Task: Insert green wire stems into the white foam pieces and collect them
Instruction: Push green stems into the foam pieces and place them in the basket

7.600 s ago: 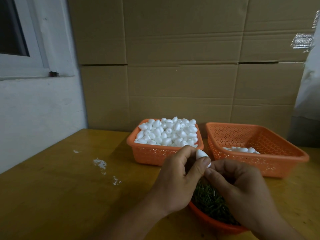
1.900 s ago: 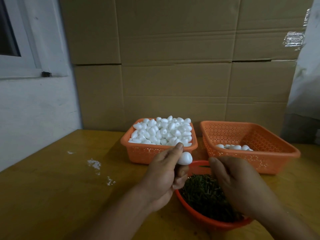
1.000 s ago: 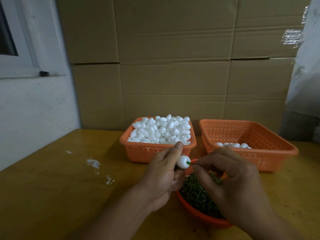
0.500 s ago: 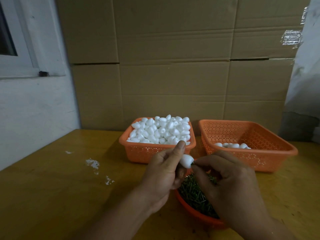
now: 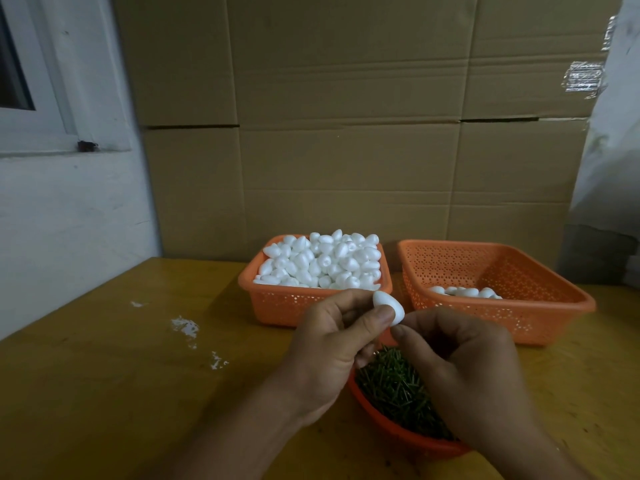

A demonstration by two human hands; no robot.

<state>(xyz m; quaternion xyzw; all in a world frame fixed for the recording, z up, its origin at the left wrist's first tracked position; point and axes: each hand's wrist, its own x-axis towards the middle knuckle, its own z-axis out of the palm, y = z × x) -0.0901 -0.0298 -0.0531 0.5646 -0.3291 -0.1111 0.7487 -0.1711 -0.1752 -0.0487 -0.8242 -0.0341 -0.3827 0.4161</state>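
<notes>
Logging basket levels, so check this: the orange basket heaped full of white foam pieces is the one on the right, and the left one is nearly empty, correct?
No, they are swapped. The head view shows the left basket heaped with foam pieces, while the right basket holds only a few.

The green stem tip no longer shows, apparently pushed into the foam piece (image 5: pixel 388 305) between both hands.

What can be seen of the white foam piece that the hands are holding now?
The white foam piece is small, smooth and egg-shaped, matt like styrofoam. It is held in the air, tilted, above the round orange bowl of green stems. The left hand pinches it between thumb and fingers. The right hand meets its lower, narrower end with its fingertips. No green stem is visible at that end; the fingers hide it.
</notes>
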